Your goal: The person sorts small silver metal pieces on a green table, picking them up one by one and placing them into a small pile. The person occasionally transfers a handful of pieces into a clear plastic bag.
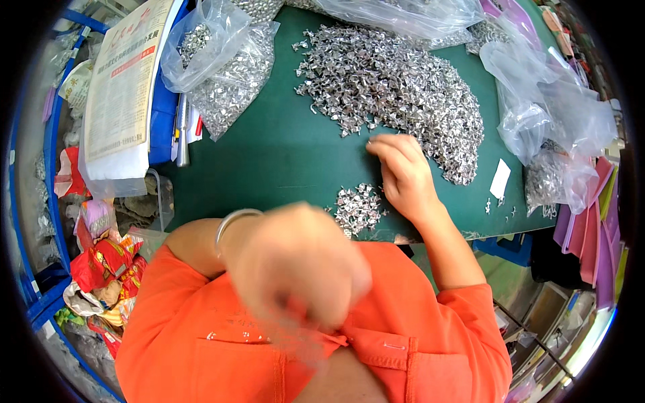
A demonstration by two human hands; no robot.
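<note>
A large heap of small shiny metal pieces [396, 80] spreads over the green tabletop [269, 154]. At its near edge lies my right hand [406, 174], side-down on the table. Its fingers are curled together, and whatever they hold is hidden. A smaller pile of the same pieces [359, 209] sits near the table's front edge, just left of my right wrist. My left hand [295, 262], with a silver bangle [232, 225] on the wrist, is raised in front of my orange shirt [181, 336]. Motion smears its fingers, and a greyish blur shows below it.
Clear plastic bags of metal pieces [235, 74] stand at the back left, beside a blue bin [164, 114] and a printed sheet [124, 87]. More bags [551, 174] lie at the right edge, near a white card [500, 178]. Blue shelving [50, 148] borders the left.
</note>
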